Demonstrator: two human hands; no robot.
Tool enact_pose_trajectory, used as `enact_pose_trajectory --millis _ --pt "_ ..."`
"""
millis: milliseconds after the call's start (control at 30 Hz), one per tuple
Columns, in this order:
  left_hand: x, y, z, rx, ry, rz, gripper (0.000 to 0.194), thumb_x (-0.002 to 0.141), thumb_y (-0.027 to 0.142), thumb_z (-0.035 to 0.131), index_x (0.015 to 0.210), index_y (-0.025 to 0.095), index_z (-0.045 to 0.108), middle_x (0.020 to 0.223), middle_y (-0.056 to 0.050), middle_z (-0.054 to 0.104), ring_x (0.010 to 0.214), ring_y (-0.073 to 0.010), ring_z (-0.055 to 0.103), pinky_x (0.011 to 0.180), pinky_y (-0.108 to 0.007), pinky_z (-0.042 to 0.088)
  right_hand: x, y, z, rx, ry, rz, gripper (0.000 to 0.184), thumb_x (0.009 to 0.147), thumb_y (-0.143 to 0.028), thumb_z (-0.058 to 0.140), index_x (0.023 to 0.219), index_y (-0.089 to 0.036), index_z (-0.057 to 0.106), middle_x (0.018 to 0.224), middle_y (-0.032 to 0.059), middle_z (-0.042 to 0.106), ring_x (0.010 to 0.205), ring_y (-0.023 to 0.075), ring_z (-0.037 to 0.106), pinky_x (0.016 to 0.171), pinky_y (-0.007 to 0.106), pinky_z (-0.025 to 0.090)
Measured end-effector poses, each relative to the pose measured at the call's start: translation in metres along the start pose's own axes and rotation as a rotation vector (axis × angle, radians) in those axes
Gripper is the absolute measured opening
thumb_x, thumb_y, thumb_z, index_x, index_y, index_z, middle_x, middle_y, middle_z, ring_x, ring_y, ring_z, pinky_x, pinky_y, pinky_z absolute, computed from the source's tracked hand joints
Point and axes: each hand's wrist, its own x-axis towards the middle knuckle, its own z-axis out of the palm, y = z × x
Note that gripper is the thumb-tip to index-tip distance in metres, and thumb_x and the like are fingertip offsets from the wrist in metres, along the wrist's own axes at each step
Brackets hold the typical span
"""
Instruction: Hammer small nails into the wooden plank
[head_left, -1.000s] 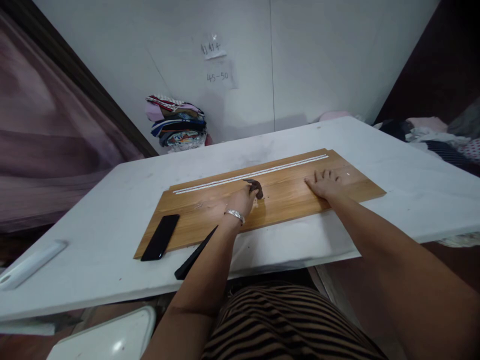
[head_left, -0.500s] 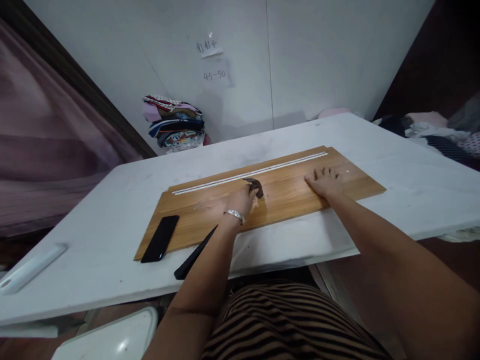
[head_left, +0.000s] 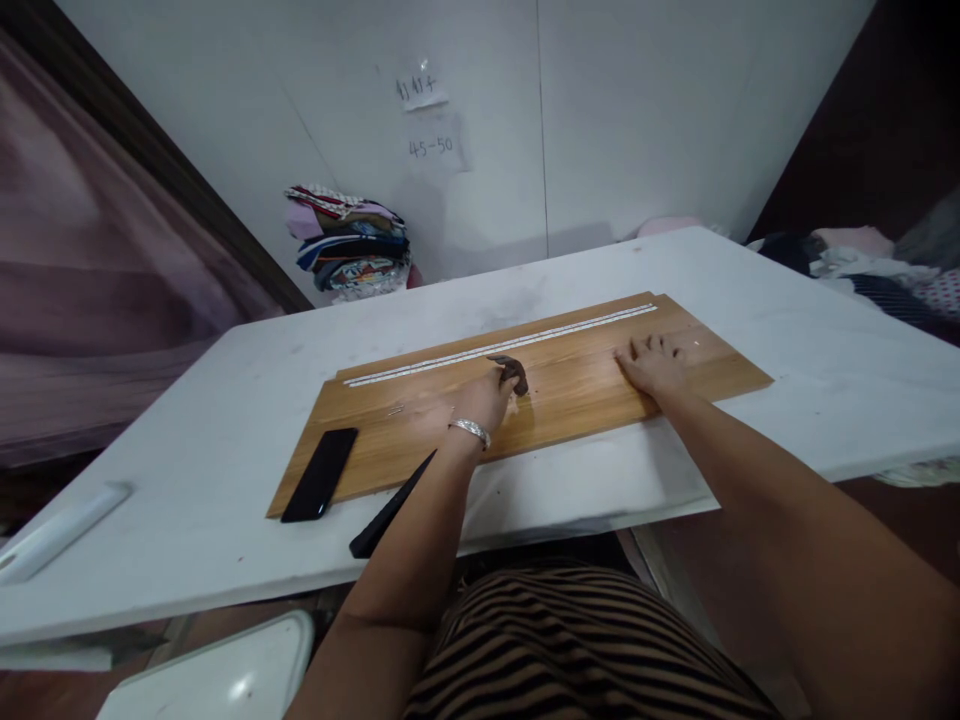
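My left hand (head_left: 486, 396), with a silver bracelet at the wrist, is closed around a claw hammer (head_left: 514, 376) close to its rusty brown head. The hammer's black handle runs back beneath my forearm, partly hidden. Under the head lies a wood-grain board (head_left: 577, 405), and a few small dark specks show beside it. My right hand (head_left: 654, 366) rests on the right part of the same board, fingers spread and holding nothing. Toward the board's far edge lies a long white ruler-like strip (head_left: 502, 347). Some thin nails (head_left: 396, 410) lie left of my left hand.
A black phone (head_left: 320, 475) sits on the board's left end. The board is on a white-covered table (head_left: 187, 490), with a white object (head_left: 64, 530) at its left side. Folded clothes (head_left: 351, 245) are stacked by the wall. A white stool-like seat (head_left: 217, 675) stands below.
My right hand has slid very slightly to the right on the board. My left hand and the hammer have stayed in place.
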Motion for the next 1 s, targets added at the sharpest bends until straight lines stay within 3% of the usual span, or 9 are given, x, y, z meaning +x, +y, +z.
enact_pose_trajectory --millis 1000 --pt "0.0013 -0.0011 0.0015 -0.029 -0.018 0.003 0.040 0.103 0.040 0.046 0.129 0.019 0.067 0.121 -0.015 0.076 0.112 -0.0268 0.071 0.089 -0.033 0.049 0.0015 0.0024 0.0017 0.013 0.027 -0.004 0.066 0.104 -0.054 0.020 0.143 -0.016 0.056 0.156 0.0220 0.045 0.144 0.0355 0.037 0.113 0.056 0.027"
